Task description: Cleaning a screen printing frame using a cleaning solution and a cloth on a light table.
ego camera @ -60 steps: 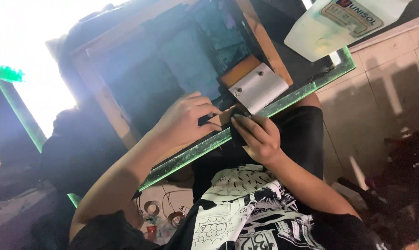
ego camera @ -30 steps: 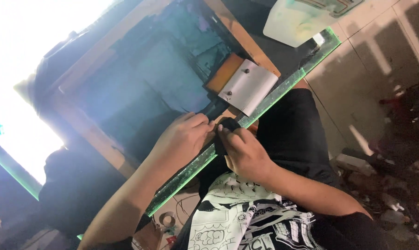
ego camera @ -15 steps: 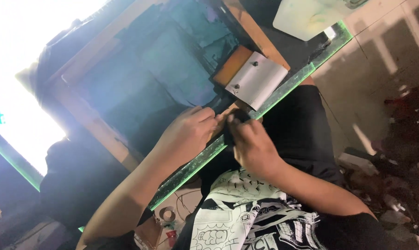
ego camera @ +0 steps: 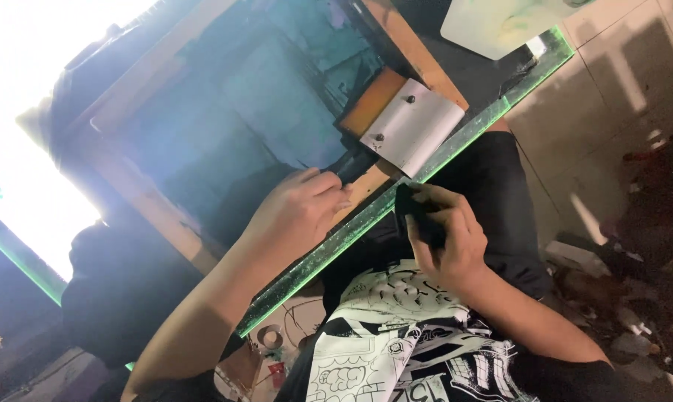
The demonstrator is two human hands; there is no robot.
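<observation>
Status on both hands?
Left hand on wooden frame edge. Right hand gripping dark cloth by glass edge. Nothing between them.

One pale container at the table's far corner

A whitish plastic container [ego camera: 500,26] sits at the top edge of the view, on the dark glass table [ego camera: 530,71] near its green-glowing corner. Only its rounded lower part shows, off-white with faint green smears; any label on it is cut off by the frame. No signs or screens can be made out.
</observation>
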